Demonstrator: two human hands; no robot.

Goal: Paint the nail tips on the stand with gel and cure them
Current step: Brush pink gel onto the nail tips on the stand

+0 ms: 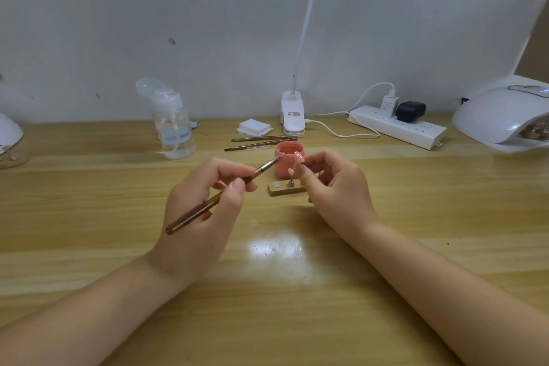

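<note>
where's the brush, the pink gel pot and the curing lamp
brush [208, 205], head view, on the brown handle in the left hand
pink gel pot [285, 157], head view, on its outer wall
curing lamp [502, 111], head view, on its white dome

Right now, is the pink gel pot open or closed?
Open: the pink gel pot has no lid on, and glossy pink gel shows inside its rim.

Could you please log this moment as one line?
left hand: holds brown-handled brush | right hand: pinches pink nail tip | open pink gel pot: behind | phase: painting
</note>
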